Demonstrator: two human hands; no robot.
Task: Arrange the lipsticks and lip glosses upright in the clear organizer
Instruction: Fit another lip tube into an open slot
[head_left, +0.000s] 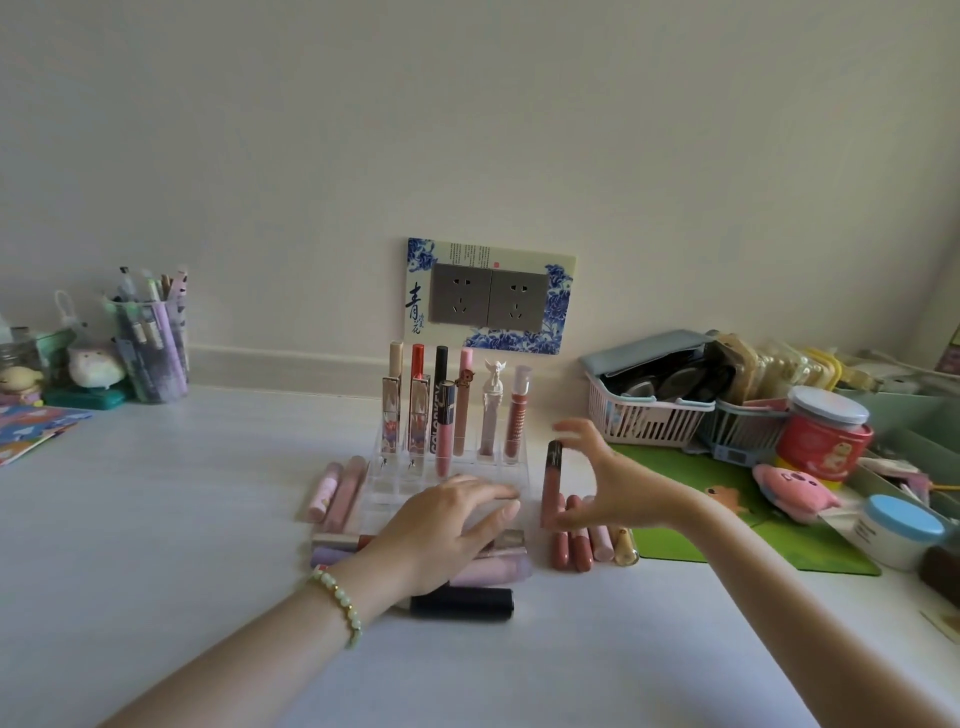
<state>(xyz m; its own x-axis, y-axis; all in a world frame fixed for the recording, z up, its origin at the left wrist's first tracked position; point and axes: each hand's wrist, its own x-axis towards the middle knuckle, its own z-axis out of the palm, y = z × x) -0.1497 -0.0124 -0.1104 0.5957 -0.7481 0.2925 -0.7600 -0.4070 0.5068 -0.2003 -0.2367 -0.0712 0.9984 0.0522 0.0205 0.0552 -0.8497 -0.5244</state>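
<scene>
Clear acrylic organizer (387, 488) toward the surface's back edge, some nine tubes upright in its rear rows, front slots bare. Right grip (613, 483) pinching a brown-pink lip gloss (552, 478) upright, just beside the organizer's right wall, not yet slotted. Left grip (452, 525) spread flat on the front tier. Loose tubes lying left (335, 491), front (462, 603) and right (587, 543); perhaps a dozen, blurry. Under halfway, by the look.

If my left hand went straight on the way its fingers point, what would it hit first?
Probably the gloss the right hand pinches upright just right of the organizer; depth is unclear.
</scene>
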